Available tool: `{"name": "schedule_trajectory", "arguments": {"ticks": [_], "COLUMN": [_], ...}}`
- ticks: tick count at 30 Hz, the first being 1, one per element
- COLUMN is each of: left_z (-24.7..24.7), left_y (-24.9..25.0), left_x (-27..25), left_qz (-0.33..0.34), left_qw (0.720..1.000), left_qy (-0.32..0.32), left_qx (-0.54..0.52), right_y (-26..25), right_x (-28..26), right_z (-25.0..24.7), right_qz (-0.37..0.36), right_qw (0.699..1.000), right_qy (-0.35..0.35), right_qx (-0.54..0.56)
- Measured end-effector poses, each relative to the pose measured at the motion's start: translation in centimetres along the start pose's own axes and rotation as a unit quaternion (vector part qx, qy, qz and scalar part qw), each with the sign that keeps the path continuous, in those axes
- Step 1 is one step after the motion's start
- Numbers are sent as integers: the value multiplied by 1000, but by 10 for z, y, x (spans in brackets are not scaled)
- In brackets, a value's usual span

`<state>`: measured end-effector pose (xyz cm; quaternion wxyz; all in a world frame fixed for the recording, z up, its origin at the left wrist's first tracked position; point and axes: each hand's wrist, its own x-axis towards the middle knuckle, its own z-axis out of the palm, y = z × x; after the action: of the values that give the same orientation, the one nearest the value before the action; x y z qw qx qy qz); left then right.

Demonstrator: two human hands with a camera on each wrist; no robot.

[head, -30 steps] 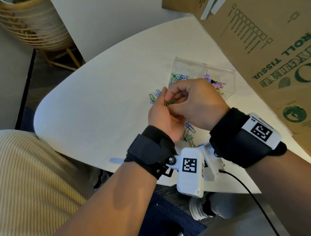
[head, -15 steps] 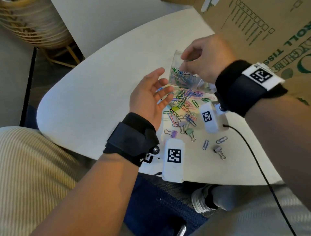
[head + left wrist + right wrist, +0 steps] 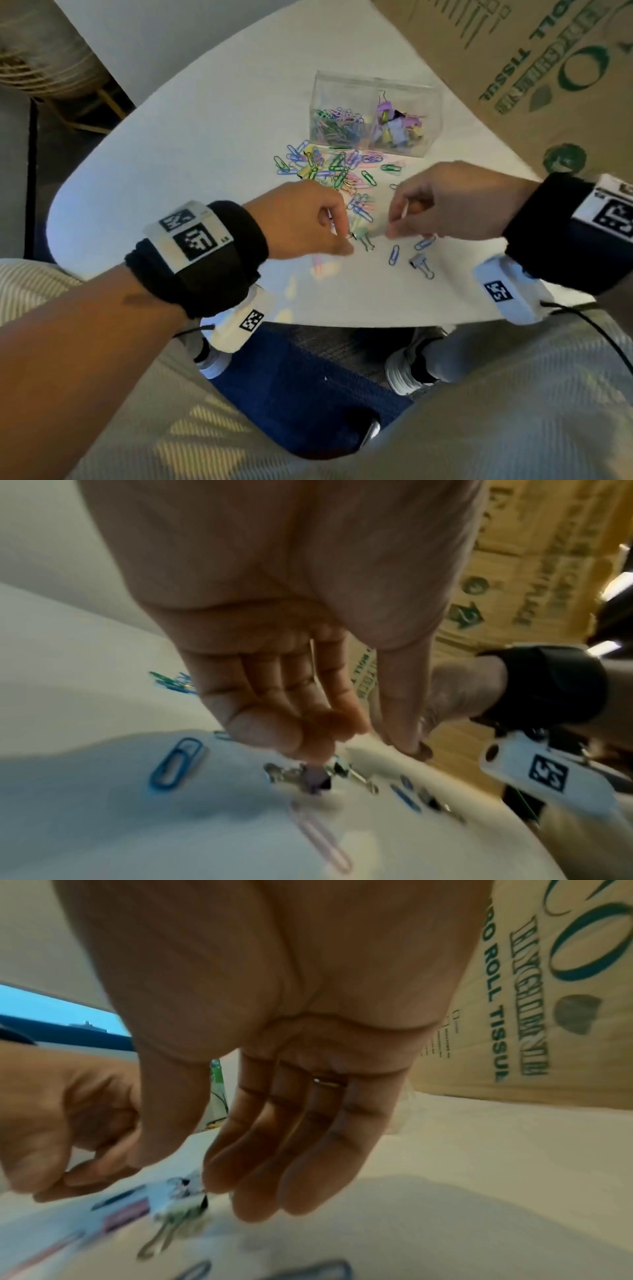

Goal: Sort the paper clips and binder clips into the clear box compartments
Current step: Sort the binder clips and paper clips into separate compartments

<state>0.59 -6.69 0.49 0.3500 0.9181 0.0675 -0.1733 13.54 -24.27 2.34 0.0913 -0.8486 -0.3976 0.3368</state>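
Note:
The clear box (image 3: 375,85) stands at the back of the white table (image 3: 191,178); paper clips (image 3: 334,125) fill its left compartment and binder clips (image 3: 397,125) its right one. A loose pile of coloured clips (image 3: 329,168) lies in front of it. My left hand (image 3: 347,241) is palm down, and its fingertips (image 3: 318,750) touch a purple binder clip (image 3: 316,779) while the thumb stays apart. My right hand (image 3: 394,230) hovers just right of it, fingers relaxed and holding nothing, over a greenish binder clip (image 3: 178,1214).
A blue paper clip (image 3: 394,255) and a grey binder clip (image 3: 422,264) lie near the table's front edge. A large cardboard box (image 3: 548,85) rises at the right, close behind the clear box. A wicker basket (image 3: 41,68) stands off the table at far left.
My right hand has come back from over the clear box down to the near clips. My left hand turned from palm up to palm down and dropped onto a binder clip.

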Motion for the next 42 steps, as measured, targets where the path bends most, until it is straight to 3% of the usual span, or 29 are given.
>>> {"name": "schedule_trajectory", "arguments": {"ticks": [4,6,8,14,17,19,21,24,29,33,36,39,42], "left_z": [17,18,15,-3,-20,-32,-39,-36,-27,-29,-34,-41,-42], "left_y": [2,1,0,-6,-14,-25,-35,-37,-31,-28,-32,-38,-39], "left_x": [8,13,19,24,24,29,36,45,42,33,29,26,23], "left_qz": [-13,-13,-18,-24,-31,-70,-138,-184,-134,-63,-65,-75,-77], "left_qw": [992,993,995,998,987,974,971,973,983,996,996,994,993], "left_qy": [-68,-41,-1,44,158,211,185,111,72,44,61,71,40], "left_qx": [104,107,95,30,12,40,61,90,103,45,1,31,74], "right_y": [13,16,14,-7,-13,-13,-13,-11,-15,-24,-30,-34,-38], "right_x": [-18,-19,-15,24,37,40,42,45,55,60,60,62,70], "right_z": [12,23,31,25,21,17,11,10,24,27,21,15,19], "right_qz": [24,35,37,-4,-30,-32,-34,-24,-12,-46,-62,-56,-47], "right_qw": [995,988,987,1000,997,985,975,983,991,990,990,986,987], "right_qy": [-89,-142,-152,-25,53,143,216,171,60,65,93,109,66], "right_qx": [-36,-41,-26,9,50,87,51,-58,-117,-118,-86,-111,-140]}}
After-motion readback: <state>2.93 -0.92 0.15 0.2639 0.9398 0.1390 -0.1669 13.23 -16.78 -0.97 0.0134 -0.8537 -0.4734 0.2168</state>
